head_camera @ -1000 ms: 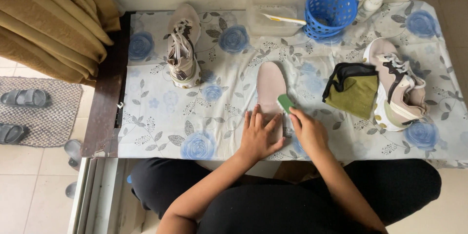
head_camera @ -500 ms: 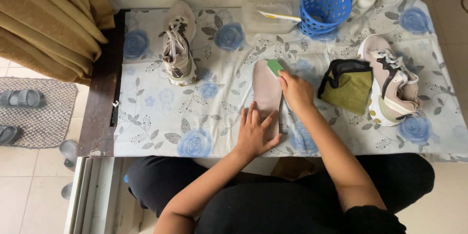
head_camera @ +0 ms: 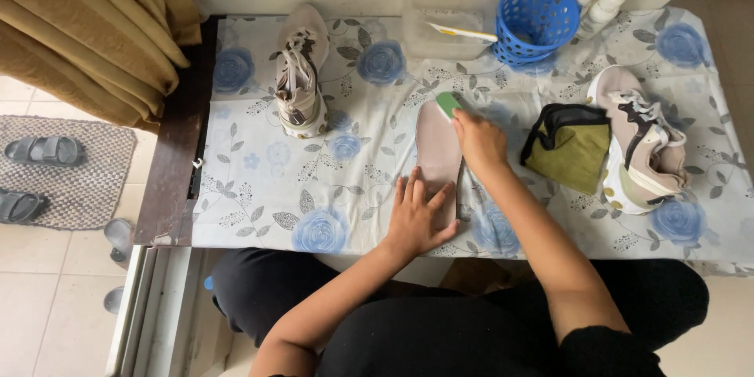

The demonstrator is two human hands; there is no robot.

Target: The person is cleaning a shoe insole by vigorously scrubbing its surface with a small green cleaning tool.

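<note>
Under my left hand (head_camera: 415, 217) lies the heel end of a pale pink foam insole (head_camera: 437, 155); that hand is flat and unclenched, fingers spread, pressing the insole onto the worktop (head_camera: 259, 188), which wears a white cloth printed with blue roses. Just ahead of it, at the toe end of the same insole, my right hand (head_camera: 479, 141) is curled around a small green scrubbing sponge (head_camera: 448, 103), whose corner pokes out past my fingers and touches the insole's tip.

Beside my right hand, on its outer side, sits a folded olive-green pouch with black trim (head_camera: 572, 151), and just past that a beige and white lace-up sneaker (head_camera: 640, 141) lying with its toe pointing away from me. Farther ahead of the right hand I see a round blue plastic basket (head_camera: 538, 20), a clear plastic tub (head_camera: 441, 27) with a white and yellow stick-like tool resting across it, and two small white bottles (head_camera: 598, 1) beyond the basket. Well off to the outside of my left hand stands the matching beige sneaker (head_camera: 300, 75), laces up.
</note>
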